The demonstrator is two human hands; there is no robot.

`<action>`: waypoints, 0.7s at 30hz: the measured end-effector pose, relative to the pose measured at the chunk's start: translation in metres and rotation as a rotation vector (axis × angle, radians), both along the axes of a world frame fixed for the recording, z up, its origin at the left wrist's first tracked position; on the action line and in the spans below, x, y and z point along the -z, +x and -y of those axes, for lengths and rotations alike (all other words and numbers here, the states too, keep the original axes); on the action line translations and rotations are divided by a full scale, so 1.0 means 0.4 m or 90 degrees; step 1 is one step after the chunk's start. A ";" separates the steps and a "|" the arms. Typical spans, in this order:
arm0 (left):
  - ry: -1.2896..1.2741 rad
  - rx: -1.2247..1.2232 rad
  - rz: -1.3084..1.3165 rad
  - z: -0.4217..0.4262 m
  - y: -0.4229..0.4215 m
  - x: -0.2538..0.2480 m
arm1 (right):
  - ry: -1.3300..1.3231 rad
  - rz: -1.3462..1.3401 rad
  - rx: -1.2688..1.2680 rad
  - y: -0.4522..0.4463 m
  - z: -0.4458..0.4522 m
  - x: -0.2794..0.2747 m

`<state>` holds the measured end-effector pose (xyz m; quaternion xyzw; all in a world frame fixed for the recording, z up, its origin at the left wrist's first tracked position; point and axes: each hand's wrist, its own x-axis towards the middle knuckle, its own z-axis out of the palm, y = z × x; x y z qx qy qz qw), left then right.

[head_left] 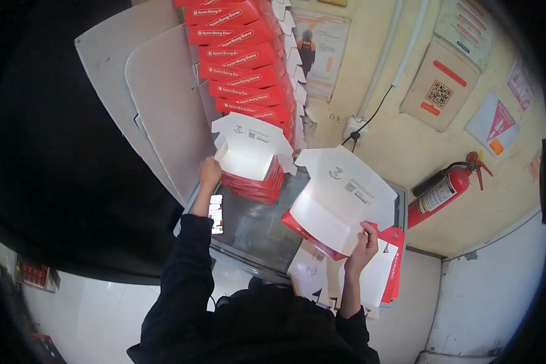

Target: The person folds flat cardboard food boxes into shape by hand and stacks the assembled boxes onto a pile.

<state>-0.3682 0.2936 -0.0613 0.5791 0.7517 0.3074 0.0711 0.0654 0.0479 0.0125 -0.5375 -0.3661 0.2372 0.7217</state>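
My right hand (361, 250) grips the near right corner of an open cardboard food box (333, 206), white inside and red outside. Its lid stands up, showing small black print, and the box is tilted over the table. My left hand (210, 173) is closed at the left edge of another open box (249, 156), which sits on top of a short stack of red boxes (255, 188); its fingertips are partly hidden. A phone (216, 213) with a lit screen lies by my left wrist. Below the right-hand box are flat box blanks (392, 267), white and red.
A tall stack of red boxes (242, 54) leans by the wall behind the grey table (249, 224). Large pale boards (164, 91) stand at left. A fire extinguisher (446, 189) and a socket with a black plug (354, 130) are at right.
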 end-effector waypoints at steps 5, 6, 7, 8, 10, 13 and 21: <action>0.035 0.077 0.012 0.006 -0.013 -0.029 | 0.046 0.037 -0.026 -0.088 -0.136 0.005; -0.005 0.071 0.112 0.013 -0.016 -0.041 | 0.056 0.036 -0.044 -0.115 -0.177 -0.002; -0.043 0.065 0.212 0.026 -0.003 -0.066 | 0.083 0.067 -0.037 -0.149 -0.226 -0.011; -0.080 0.060 0.313 0.033 0.002 -0.081 | 0.111 0.099 -0.027 -0.185 -0.279 -0.022; -0.043 0.061 0.498 0.029 -0.011 -0.045 | 0.142 0.223 -0.005 -0.256 -0.377 -0.049; -0.054 0.080 0.661 0.044 -0.021 -0.027 | 0.126 0.229 -0.086 -0.374 -0.475 -0.095; -0.027 0.051 0.718 0.045 -0.025 0.031 | 0.099 0.472 -0.124 -0.400 -0.595 0.048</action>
